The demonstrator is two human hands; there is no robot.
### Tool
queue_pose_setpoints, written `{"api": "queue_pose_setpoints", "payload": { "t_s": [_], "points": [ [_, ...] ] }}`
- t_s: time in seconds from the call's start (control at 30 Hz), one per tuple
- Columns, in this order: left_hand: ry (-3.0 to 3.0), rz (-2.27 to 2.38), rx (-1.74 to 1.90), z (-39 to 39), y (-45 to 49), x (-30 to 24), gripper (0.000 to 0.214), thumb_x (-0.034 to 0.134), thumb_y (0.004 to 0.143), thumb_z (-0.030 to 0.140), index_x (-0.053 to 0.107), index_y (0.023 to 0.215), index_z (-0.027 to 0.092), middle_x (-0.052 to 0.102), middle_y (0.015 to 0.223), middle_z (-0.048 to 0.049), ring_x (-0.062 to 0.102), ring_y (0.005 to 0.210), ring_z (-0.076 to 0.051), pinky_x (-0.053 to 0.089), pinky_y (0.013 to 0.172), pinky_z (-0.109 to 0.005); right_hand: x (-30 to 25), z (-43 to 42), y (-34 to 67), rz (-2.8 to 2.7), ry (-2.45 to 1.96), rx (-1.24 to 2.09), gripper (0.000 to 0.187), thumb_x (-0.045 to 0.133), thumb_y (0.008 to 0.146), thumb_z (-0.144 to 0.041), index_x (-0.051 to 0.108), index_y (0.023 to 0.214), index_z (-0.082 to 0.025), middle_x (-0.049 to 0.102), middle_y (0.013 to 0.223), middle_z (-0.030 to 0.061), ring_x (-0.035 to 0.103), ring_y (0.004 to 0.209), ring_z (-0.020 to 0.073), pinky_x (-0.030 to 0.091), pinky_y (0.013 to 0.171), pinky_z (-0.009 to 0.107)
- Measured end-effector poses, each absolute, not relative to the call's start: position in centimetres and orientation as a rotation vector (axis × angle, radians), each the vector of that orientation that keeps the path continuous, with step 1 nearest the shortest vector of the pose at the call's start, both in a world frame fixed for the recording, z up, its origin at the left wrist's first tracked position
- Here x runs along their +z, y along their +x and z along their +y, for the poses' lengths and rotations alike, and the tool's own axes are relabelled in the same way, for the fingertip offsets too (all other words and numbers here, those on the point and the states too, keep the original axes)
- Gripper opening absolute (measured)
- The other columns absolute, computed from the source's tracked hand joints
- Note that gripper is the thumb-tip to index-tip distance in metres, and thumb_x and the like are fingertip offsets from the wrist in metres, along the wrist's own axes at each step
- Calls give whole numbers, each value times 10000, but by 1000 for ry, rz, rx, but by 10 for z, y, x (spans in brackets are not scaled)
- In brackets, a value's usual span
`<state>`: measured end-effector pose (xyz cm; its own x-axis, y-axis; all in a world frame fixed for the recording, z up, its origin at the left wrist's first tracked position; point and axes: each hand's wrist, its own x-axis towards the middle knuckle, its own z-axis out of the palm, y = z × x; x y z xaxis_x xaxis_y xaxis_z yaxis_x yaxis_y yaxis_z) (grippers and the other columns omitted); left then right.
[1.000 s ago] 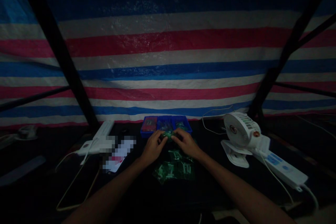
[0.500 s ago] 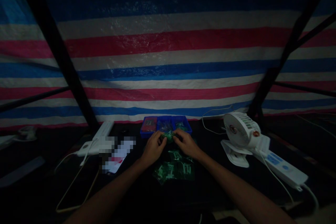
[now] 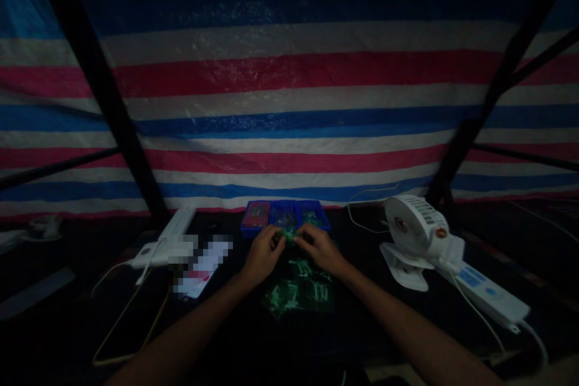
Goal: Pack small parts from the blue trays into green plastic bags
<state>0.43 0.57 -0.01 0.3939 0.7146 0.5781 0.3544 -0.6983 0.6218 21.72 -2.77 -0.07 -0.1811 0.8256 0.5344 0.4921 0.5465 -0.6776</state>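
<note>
My left hand (image 3: 263, 253) and my right hand (image 3: 320, 247) meet over a dark table, fingers curled around a small green piece (image 3: 286, 234) held between them. Just below the hands lies a pile of green circuit-board pieces (image 3: 299, 294). Behind the hands stand three blue trays (image 3: 286, 215) side by side, with small parts inside. The light is dim and fine detail of the piece is hard to make out.
A white clip fan (image 3: 415, 236) stands at the right, with a white power strip (image 3: 489, 297) and cable beside it. A white device (image 3: 168, 242) with a cord and a blurred card lie at the left. A striped tarp (image 3: 289, 102) hangs behind, crossed by black poles.
Both hands stay together on the green piece with only slight finger shifts. The view has shifted a touch.
</note>
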Motion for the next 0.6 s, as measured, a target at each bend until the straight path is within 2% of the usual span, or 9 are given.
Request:
{"api": "queue_pose_setpoints", "payload": {
  "t_s": [0.23,0.6],
  "points": [
    [2233,889,1210,2,4,1,133,610,985,324,652,1022,204,638,936,-21,572,776,-161,456,717,-283,4,-29,216,-1863,-1038,395,172,525,1045,-324,654,1043,-209,653,969,49,611,907,205,451,830,324],
    [2243,967,1262,2,5,1,147,567,1000,301,666,957,202,643,880,-34,605,819,-197,458,713,-300,4,-33,216,-1850,-1091,426,196,589,1014,-389,630,937,-213,598,823,3,555,737,174,415,686,285]
  ]
}}
